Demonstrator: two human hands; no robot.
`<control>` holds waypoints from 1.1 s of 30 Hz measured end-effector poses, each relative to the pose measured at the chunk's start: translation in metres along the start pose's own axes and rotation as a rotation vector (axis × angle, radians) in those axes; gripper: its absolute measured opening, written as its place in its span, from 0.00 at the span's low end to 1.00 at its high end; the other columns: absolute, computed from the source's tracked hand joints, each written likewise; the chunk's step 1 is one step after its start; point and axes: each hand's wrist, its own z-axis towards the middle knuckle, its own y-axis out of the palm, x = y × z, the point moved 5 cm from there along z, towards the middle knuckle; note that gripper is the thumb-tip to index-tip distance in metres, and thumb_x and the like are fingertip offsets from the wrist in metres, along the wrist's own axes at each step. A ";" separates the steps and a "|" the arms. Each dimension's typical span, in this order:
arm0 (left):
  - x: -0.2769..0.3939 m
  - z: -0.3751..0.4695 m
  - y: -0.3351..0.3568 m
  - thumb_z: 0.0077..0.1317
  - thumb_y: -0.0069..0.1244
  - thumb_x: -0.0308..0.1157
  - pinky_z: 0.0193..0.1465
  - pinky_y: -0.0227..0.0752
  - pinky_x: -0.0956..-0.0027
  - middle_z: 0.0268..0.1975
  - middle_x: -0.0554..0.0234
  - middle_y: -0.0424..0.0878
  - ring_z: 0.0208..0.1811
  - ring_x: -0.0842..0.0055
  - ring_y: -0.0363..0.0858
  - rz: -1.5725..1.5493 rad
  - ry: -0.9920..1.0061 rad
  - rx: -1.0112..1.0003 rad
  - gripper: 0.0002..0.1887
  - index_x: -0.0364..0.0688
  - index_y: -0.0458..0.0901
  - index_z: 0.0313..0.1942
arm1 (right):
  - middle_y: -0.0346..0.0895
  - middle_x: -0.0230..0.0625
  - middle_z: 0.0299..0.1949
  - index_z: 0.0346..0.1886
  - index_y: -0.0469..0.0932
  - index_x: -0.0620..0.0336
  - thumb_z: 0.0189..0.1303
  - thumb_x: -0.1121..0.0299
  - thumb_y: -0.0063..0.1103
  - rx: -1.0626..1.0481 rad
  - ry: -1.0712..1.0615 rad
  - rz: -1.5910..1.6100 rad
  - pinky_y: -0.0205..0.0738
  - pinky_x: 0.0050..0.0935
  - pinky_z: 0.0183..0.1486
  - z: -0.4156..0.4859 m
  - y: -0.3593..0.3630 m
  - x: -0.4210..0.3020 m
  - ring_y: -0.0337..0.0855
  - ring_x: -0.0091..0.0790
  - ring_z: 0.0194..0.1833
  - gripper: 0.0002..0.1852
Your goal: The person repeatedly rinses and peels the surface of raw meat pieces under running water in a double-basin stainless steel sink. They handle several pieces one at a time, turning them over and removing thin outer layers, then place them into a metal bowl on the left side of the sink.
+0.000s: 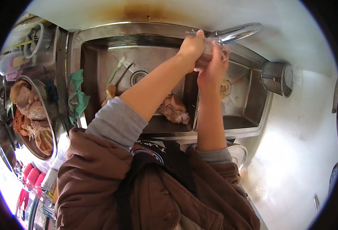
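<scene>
Both hands are raised over the divider of a two-basin stainless steel sink [146,43], just under the chrome faucet spout [239,30]. Between them they hold a pale pink piece of meat [204,60], partly covered by fingers. My left hand [191,49] grips its left side with the thumb up. On the right side, my right hand [216,64] supports it, fingers pointing up beside the spout. Below my left forearm, a bony chunk of meat [175,109] lies in the left basin. A tan piece [111,91], partly hidden by my sleeve, lies farther left.
A green strip [116,70] and a narrow dark blade-like object [124,74] lie near the left drain [138,77]. Scraps [223,89] sit at the right drain. A green cloth [79,96] drapes the left rim. Left stands a metal bowl [54,138] of meat; right, a metal can [275,78].
</scene>
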 end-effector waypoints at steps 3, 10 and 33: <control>-0.008 0.021 0.010 0.71 0.36 0.45 0.44 0.74 0.55 0.47 0.51 0.78 0.43 0.62 0.79 -0.414 -0.198 -0.163 0.21 0.34 0.74 0.46 | 0.74 0.33 0.39 0.44 0.70 0.60 0.63 0.63 0.53 0.027 0.110 0.107 0.75 0.29 0.39 0.010 -0.007 -0.004 0.77 0.27 0.39 0.12; -0.012 0.006 -0.038 0.70 0.40 0.43 0.57 0.67 0.61 0.48 0.54 0.76 0.50 0.67 0.74 -0.577 -0.056 -0.288 0.20 0.32 0.70 0.48 | 0.74 0.34 0.44 0.47 0.71 0.62 0.61 0.64 0.56 -0.385 0.291 0.180 0.69 0.29 0.49 0.013 0.014 0.004 0.75 0.31 0.45 0.15; 0.005 -0.135 -0.098 0.59 0.50 0.17 0.63 0.64 0.66 0.54 0.51 0.73 0.58 0.70 0.71 -0.365 0.444 -0.570 0.26 0.27 0.63 0.58 | 0.75 0.31 0.45 0.53 0.72 0.59 0.59 0.68 0.61 -0.409 0.075 -0.073 0.70 0.28 0.47 -0.079 0.022 -0.039 0.74 0.24 0.46 0.19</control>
